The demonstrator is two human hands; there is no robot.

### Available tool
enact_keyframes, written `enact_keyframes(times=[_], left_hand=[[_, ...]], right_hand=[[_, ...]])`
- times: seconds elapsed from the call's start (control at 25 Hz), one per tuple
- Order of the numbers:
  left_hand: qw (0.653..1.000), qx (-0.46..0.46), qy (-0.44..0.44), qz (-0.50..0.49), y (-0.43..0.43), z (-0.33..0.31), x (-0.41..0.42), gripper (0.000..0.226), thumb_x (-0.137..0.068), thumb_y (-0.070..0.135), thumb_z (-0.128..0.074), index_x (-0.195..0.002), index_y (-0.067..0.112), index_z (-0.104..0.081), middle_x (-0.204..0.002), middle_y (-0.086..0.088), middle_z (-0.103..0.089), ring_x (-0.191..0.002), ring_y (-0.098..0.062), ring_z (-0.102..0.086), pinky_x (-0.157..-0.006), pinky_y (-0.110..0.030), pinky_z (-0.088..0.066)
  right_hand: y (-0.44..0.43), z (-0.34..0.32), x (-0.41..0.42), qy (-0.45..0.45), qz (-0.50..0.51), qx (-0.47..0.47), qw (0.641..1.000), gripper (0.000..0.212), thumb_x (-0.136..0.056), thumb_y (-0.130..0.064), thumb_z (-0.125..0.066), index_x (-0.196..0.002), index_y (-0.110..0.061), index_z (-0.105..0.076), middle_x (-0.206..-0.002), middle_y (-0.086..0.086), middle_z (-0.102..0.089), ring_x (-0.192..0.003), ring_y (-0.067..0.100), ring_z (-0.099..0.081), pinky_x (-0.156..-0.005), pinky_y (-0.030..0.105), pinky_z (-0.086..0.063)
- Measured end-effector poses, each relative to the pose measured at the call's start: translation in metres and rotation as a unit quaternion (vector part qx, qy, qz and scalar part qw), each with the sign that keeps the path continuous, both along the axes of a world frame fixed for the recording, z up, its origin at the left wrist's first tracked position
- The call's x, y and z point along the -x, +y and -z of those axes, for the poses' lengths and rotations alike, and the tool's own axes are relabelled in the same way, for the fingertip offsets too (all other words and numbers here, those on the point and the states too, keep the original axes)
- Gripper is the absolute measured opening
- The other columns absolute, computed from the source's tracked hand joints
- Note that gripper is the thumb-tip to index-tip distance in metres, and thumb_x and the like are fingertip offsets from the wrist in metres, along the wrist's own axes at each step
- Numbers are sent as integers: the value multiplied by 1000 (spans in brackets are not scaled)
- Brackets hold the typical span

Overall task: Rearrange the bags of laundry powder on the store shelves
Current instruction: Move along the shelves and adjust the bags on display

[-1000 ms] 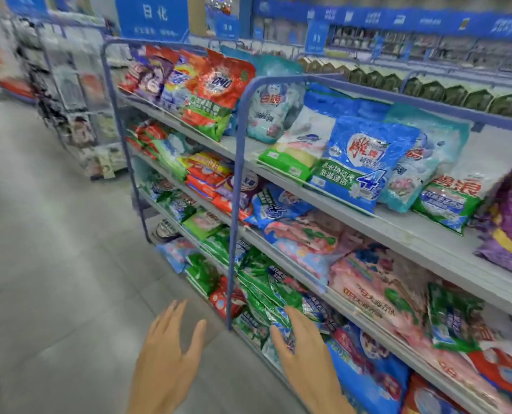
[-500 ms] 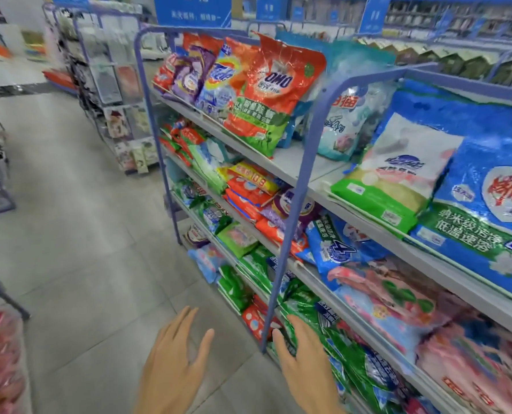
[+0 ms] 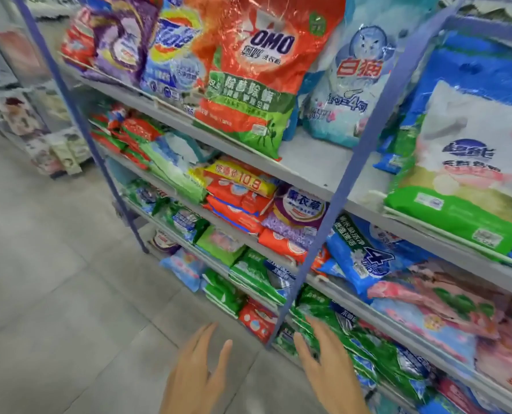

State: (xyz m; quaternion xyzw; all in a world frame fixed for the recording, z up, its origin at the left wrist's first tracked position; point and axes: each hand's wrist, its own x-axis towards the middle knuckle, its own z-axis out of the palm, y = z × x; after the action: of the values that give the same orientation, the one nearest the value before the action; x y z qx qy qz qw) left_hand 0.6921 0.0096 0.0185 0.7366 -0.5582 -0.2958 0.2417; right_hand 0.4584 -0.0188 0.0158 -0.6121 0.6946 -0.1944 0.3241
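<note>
Bright even light; glare on OMO bag [image 3: 256, 73]; blurred, wide-angle-warped edges.

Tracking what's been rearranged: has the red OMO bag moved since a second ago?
No. The OMO bag still leans on the top shelf just left of the blue upright; only the camera neared.

Shop, supermarket aisle. Long metal shelves [image 3: 308, 162] in several tiers, grey boards on blue uprights [image 3: 366, 156], run along the right side. Every tier is packed with sealed bags of laundry powder [image 3: 347, 85] in many brands and colours, same kinds stacked together, printed fronts facing the aisle. Red OMO bag [image 3: 257, 70] stands at the front edge of the top tier. One tier down, an orange bag [image 3: 240, 180] has a yellow band printed with price 10.9. Grey tiled floor [image 3: 54, 294] forms an open aisle at left. Second display rack [image 3: 25, 115] with small packaged goods at far left, blurred
</note>
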Motion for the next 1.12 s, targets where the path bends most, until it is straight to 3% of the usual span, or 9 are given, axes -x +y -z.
enact_keyframes(times=[0.24,0.4,0.6,0.72,0.8,0.88,0.96,1.04,1.12], left_hand=[[987,-15,82,135,-114,2,-55,68,-87,68,-39,-147,35,-44,-148,18,-44,-131,-12,-48,-108,-31,-41],[973,25,119,197,-184,11,-44,64,-94,66,-42,-148,31,-43,-149,12,-46,-138,-8,-39,-113,-30,-35],[957,98,163,220,-235,14,-19,45,-98,48,-55,-140,33,-51,-124,26,-50,-122,0,-47,-96,-17,-33],[950,129,189,212,-263,22,-8,49,-97,48,-56,-143,33,-49,-126,26,-49,-118,11,-41,-96,-5,-29],[951,137,199,192,-285,24,3,50,-96,52,-55,-141,31,-51,-133,14,-56,-122,-2,-50,-102,-18,-38],[954,158,187,173,-304,22,17,47,-93,56,-52,-129,27,-59,-118,4,-68,-111,-18,-60,-96,-36,-48],[960,150,177,156,-318,16,30,39,-90,58,-53,-110,28,-65,-94,6,-71,-91,-19,-63,-81,-37,-50],[968,109,165,157,-326,8,46,34,-90,59,-58,-94,25,-63,-78,8,-68,-78,-15,-62,-70,-34,-44],[975,79,124,166,-330,3,63,42,-89,60,-60,-101,20,-61,-89,0,-70,-90,-27,-65,-72,-36,-44]], right_hand=[[-26,5,-60,27,163,-14,986,51,-97,-47,-58,-144,-29,-50,-151,-10,-47,-137,7,-43,-112,23,-32],[-47,3,-86,10,207,25,978,47,-96,-52,-57,-141,-41,-49,-150,-22,-43,-141,3,-38,-117,30,-34],[-98,7,-101,-3,216,69,974,48,-95,-53,-53,-141,-41,-47,-144,-31,-45,-135,-12,-37,-109,11,-32],[-128,12,-102,-2,224,123,967,45,-95,-47,-55,-139,-38,-52,-136,-33,-51,-129,-16,-41,-99,0,-30],[-140,16,-99,-5,228,132,965,45,-95,-48,-55,-139,-39,-51,-136,-34,-51,-130,-14,-41,-103,5,-33],[-148,21,-97,-8,237,138,962,46,-94,-51,-54,-139,-42,-50,-137,-36,-47,-131,-15,-39,-103,7,-34],[-156,23,-96,-8,250,156,956,53,-89,-55,-52,-140,-43,-48,-140,-38,-43,-132,-18,-35,-101,3,-32],[-168,21,-95,-4,261,170,950,59,-88,-61,-49,-144,-44,-44,-147,-35,-38,-137,-15,-31,-106,10,-31],[-183,21,-93,3,267,192,945,55,-94,-61,-50,-145,-41,-42,-149,-27,-41,-139,-6,-34,-114,27,-35]])
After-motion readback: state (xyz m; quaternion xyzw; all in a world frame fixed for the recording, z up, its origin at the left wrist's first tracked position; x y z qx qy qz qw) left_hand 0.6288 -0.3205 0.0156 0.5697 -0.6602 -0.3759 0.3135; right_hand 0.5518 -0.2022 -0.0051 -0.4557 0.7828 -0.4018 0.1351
